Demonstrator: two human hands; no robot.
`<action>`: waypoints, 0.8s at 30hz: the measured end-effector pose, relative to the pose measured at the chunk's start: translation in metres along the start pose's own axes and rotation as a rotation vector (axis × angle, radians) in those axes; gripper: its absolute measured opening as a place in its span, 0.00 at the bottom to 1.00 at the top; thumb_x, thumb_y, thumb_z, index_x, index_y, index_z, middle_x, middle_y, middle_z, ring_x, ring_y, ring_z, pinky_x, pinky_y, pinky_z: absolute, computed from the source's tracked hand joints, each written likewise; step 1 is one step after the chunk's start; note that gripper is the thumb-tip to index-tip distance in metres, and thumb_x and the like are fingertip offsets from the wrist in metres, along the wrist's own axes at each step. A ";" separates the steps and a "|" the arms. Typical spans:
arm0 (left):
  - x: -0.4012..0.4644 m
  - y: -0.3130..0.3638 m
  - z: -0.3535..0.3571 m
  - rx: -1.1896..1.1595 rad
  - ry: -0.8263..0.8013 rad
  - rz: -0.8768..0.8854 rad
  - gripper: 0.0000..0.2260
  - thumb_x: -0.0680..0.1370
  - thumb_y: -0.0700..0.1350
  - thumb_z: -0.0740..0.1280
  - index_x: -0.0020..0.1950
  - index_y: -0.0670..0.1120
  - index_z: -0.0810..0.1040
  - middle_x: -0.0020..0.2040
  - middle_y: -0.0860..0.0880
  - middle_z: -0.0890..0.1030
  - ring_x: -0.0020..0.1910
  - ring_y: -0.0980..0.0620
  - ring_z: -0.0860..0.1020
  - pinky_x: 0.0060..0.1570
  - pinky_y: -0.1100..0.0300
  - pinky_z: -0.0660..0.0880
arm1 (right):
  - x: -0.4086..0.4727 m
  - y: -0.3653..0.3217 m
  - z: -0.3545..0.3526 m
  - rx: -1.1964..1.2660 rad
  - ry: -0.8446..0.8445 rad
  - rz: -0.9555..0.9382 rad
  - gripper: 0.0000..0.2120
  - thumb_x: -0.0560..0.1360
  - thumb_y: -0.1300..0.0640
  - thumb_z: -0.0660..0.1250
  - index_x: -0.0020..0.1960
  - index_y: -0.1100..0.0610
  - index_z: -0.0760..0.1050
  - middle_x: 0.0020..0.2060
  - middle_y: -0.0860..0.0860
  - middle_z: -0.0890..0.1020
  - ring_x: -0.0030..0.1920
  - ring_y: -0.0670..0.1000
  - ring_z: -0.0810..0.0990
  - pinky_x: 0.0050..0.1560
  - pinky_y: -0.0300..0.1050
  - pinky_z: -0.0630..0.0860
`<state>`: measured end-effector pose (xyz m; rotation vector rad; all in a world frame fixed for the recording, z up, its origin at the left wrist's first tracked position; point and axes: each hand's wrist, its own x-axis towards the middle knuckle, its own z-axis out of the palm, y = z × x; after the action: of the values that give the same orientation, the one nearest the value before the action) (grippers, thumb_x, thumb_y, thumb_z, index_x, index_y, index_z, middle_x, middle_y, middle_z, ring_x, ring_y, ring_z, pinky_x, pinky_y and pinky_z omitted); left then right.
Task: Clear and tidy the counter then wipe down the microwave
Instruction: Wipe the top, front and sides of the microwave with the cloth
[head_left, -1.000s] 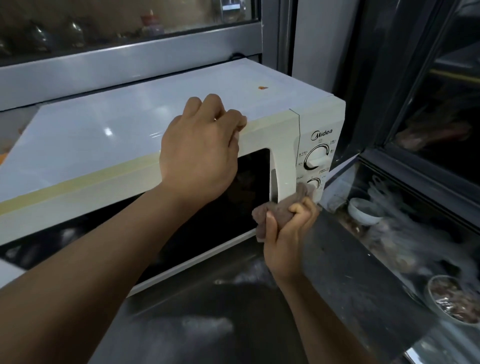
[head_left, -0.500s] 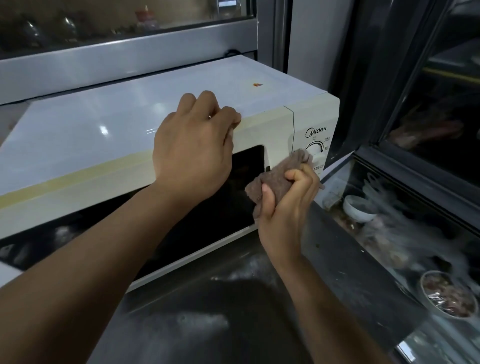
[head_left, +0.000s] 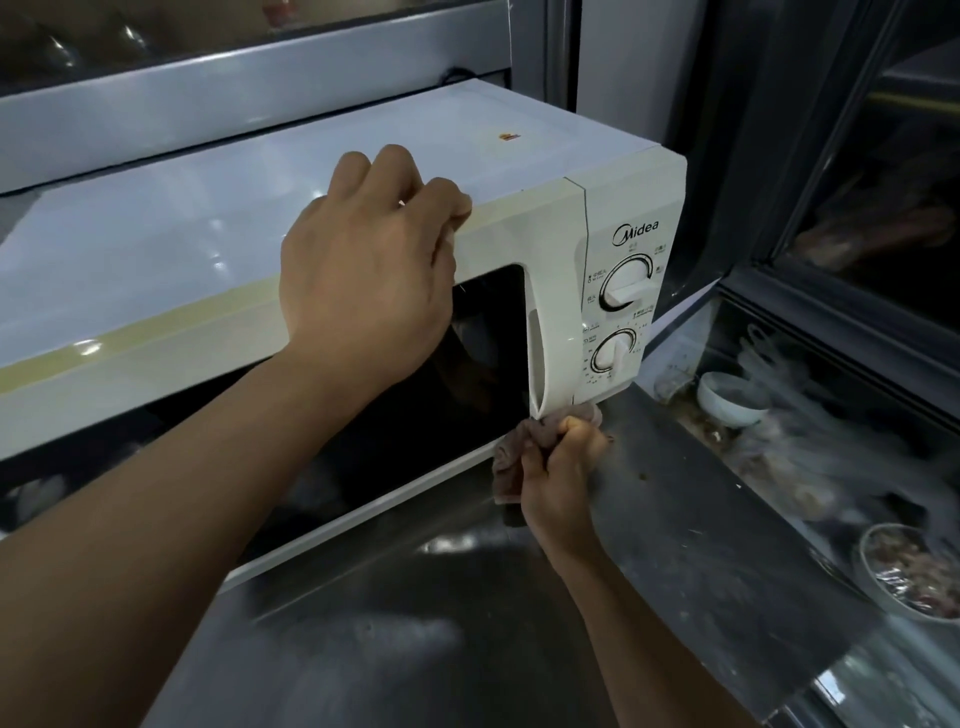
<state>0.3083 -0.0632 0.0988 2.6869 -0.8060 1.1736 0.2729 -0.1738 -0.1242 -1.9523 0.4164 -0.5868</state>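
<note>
Brownish cloth (head_left: 506, 467), balled in right hand (head_left: 561, 483), is rubbing lower front corner of microwave (head_left: 550, 234); left hand (head_left: 363, 280) is gripping its top edge, fingers curled, probably steadying it.

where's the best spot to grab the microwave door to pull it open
Take the vertical handle at the door's right edge, beside the knobs. Come from the front and hook your fingers behind its bowed edge, which seems to stand off the door. The right hand and cloth are at its lower end, so grip above them.
</note>
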 end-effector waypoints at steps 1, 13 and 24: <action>0.000 0.000 0.000 0.001 0.000 0.000 0.15 0.77 0.45 0.55 0.57 0.45 0.79 0.47 0.44 0.76 0.47 0.42 0.73 0.35 0.57 0.59 | 0.002 0.000 -0.001 0.027 0.000 0.035 0.11 0.73 0.57 0.60 0.44 0.43 0.59 0.56 0.61 0.68 0.56 0.55 0.73 0.58 0.55 0.75; -0.001 0.000 -0.001 0.037 -0.017 -0.016 0.14 0.78 0.45 0.56 0.56 0.46 0.79 0.46 0.46 0.76 0.45 0.43 0.73 0.34 0.59 0.56 | 0.063 0.019 -0.047 0.295 0.057 0.313 0.08 0.79 0.60 0.58 0.44 0.50 0.64 0.52 0.58 0.74 0.53 0.58 0.79 0.55 0.60 0.78; 0.001 0.003 -0.004 0.025 -0.068 -0.023 0.15 0.78 0.45 0.55 0.55 0.45 0.79 0.45 0.45 0.76 0.44 0.43 0.73 0.32 0.60 0.56 | 0.104 0.007 -0.101 0.338 -0.084 0.234 0.09 0.78 0.65 0.60 0.45 0.52 0.67 0.41 0.51 0.77 0.43 0.51 0.79 0.41 0.44 0.77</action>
<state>0.3040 -0.0650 0.1018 2.7628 -0.7725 1.1000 0.3006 -0.3057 -0.0705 -1.5725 0.4536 -0.3942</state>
